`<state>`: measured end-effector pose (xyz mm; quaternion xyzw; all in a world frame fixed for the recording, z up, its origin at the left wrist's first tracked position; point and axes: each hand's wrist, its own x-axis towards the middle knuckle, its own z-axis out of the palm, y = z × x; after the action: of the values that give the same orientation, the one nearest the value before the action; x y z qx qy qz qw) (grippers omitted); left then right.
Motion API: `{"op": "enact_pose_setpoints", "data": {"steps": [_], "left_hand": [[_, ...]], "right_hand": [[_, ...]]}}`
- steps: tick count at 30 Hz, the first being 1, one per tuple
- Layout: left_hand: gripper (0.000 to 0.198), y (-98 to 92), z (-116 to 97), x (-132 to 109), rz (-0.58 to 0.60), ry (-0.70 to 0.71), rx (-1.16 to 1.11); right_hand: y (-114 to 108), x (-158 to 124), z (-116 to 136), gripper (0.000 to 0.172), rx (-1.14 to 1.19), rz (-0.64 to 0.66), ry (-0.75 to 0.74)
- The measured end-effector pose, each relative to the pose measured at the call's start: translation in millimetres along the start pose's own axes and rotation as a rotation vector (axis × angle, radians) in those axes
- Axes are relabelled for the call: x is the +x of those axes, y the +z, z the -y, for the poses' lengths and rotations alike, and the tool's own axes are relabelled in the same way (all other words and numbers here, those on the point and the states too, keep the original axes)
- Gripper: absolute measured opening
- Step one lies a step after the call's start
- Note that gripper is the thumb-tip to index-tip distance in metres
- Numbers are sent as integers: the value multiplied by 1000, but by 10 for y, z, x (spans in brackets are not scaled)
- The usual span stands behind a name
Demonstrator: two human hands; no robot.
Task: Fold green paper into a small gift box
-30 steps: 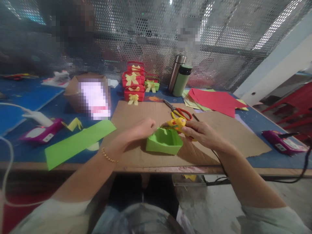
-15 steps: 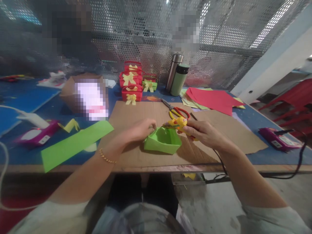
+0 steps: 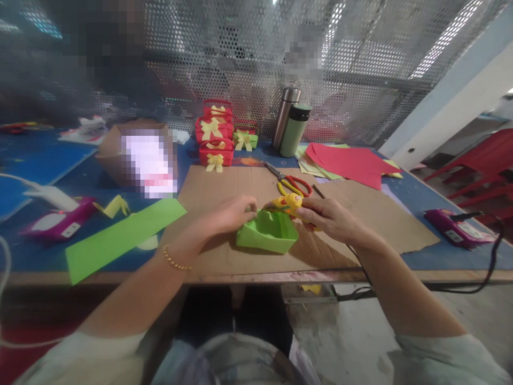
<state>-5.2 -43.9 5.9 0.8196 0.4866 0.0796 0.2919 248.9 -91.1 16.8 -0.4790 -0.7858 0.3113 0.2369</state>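
A small green paper box (image 3: 266, 241), open at the top, rests on the brown cardboard sheet (image 3: 224, 184) in front of me. My left hand (image 3: 236, 212) pinches the box's far left rim between thumb and fingers. In my right hand (image 3: 326, 219) is a yellow glue gun (image 3: 288, 202), its nozzle pointing left along the box's far rim, close to my left fingertips. A dark cord trails from the gun off to the right. Just beyond the gun lie scissors (image 3: 294, 185) with red and yellow handles.
A green paper strip (image 3: 124, 240) lies left, near a purple power strip (image 3: 60, 219). Finished red boxes (image 3: 216, 152) with yellow bows are stacked at the back, beside two flasks (image 3: 294, 131). Red paper sheets (image 3: 348, 163) and another purple power strip (image 3: 459, 229) are right.
The glue gun in my right hand has moved slightly left along the box's far rim. My left hand keeps its grip on the box, almost still.
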Motion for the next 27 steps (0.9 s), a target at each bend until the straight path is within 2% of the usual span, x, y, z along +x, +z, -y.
{"op": "enact_pose_setpoints", "data": {"steps": [18,27], "left_hand": [[12,16,30,1,-7,15,20],[13,41,71,31,-12,27,20]], "right_hand": [[-29,-32,-40,62,-44,13,19],[14,19,-32,62,-65,6,-38]]}}
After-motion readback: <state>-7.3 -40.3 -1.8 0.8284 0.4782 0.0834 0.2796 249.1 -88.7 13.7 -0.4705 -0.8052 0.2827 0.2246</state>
